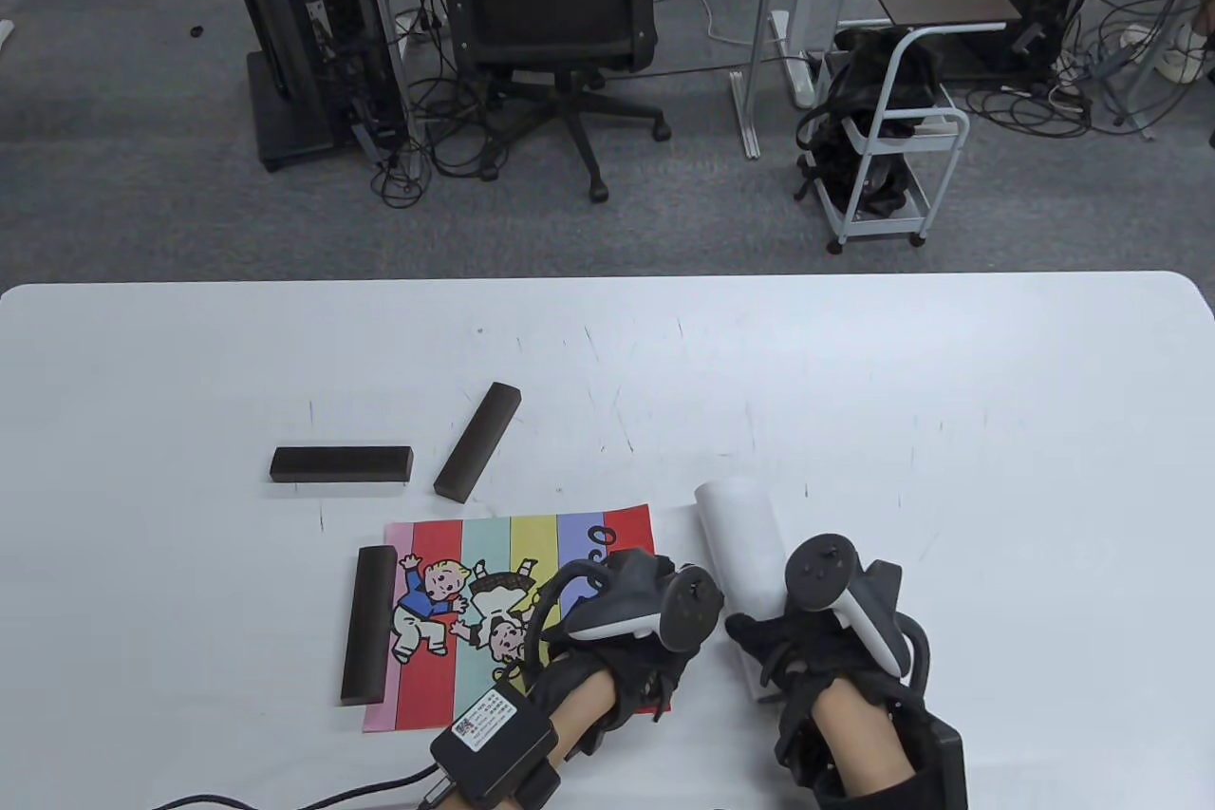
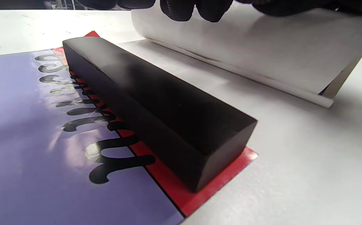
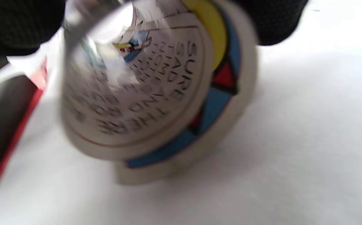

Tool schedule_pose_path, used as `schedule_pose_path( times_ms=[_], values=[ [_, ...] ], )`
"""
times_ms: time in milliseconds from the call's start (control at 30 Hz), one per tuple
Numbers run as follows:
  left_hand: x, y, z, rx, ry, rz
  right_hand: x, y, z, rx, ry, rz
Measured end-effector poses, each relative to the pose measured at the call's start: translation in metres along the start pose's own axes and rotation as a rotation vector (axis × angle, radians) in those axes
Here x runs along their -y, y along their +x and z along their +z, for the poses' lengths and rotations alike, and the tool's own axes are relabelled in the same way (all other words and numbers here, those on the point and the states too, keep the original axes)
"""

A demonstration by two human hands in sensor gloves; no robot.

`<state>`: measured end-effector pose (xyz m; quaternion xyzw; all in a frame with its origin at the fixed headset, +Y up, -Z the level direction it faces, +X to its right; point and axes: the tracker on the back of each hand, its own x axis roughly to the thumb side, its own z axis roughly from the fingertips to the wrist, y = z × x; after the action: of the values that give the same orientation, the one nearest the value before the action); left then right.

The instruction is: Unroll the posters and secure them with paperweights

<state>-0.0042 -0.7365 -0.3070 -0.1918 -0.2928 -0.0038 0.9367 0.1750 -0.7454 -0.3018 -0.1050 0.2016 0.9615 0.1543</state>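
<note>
- Table view shows your left hand (image 1: 617,658) lying over the right part of the flat striped poster (image 1: 494,563), with the tracker on its back hiding the fingers; you cannot tell from here how far that hand is closed or whether it presses the sheet.
- Your right hand (image 1: 816,658) sits just right of it, at the near end of the white rolled poster (image 1: 740,544), which lies on the table (image 1: 854,373) pointing away from you.
- 1 dark block (image 1: 368,625) rests along the striped poster's left edge, partly off the paper.
- 2 more blocks lie on bare table beyond the poster: a level one (image 1: 342,463) and a slanted one (image 1: 478,442), near each other but apart.
- Left wrist view shows another dark block (image 2: 156,109) sitting along the poster's red right edge (image 2: 181,190), beside black lettering on the purple stripe.
- Gloved fingertips (image 2: 181,7) in that view touch the top of the white roll (image 2: 262,53), which lies just past the block.
- Right wrist view looks blurrily down the roll's open end (image 3: 156,93), with printed words and blue, red and yellow shapes inside.
- Black gloved fingers (image 3: 274,22) curl around both sides of the roll, so your right hand grips it.
</note>
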Motion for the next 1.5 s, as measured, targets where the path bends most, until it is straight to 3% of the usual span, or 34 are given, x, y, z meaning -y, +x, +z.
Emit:
schedule_pose_path(
  times_ms=[233,567,633,733,833,967,1067,1200,1300,1500],
  values=[
    [0.011,-0.001,-0.005,0.022,0.014,0.004,-0.002,-0.006,-0.004,-0.058,-0.018,-0.087],
    [0.020,0.009,-0.014,-0.026,-0.004,-0.239,-0.002,-0.008,-0.004,-0.098,-0.055,-0.020],
    [0.023,0.010,-0.015,-0.024,-0.021,-0.253,0.000,-0.005,-0.002,-0.091,-0.123,0.025],
    [0.025,0.012,-0.015,-0.025,-0.033,-0.267,0.004,0.002,-0.001,-0.040,-0.221,0.105],
    [0.026,0.016,-0.014,-0.035,-0.041,-0.303,0.008,0.014,0.001,0.118,-0.293,0.132],
    [0.027,0.017,-0.014,-0.038,-0.039,-0.320,0.007,0.029,-0.001,0.377,-0.234,0.190],
    [0.027,0.017,-0.013,-0.036,-0.037,-0.321,0.008,0.032,-0.004,0.407,-0.221,0.277],
    [0.026,0.018,-0.013,-0.036,-0.037,-0.315,0.014,0.020,-0.011,0.349,-0.216,0.177],
    [0.027,0.017,-0.013,-0.041,-0.047,-0.310,0.022,0.005,-0.014,0.205,-0.283,0.191],
    [0.027,0.017,-0.014,-0.042,-0.049,-0.299,0.034,-0.027,-0.023,-0.022,-0.240,0.180]
  ],
)
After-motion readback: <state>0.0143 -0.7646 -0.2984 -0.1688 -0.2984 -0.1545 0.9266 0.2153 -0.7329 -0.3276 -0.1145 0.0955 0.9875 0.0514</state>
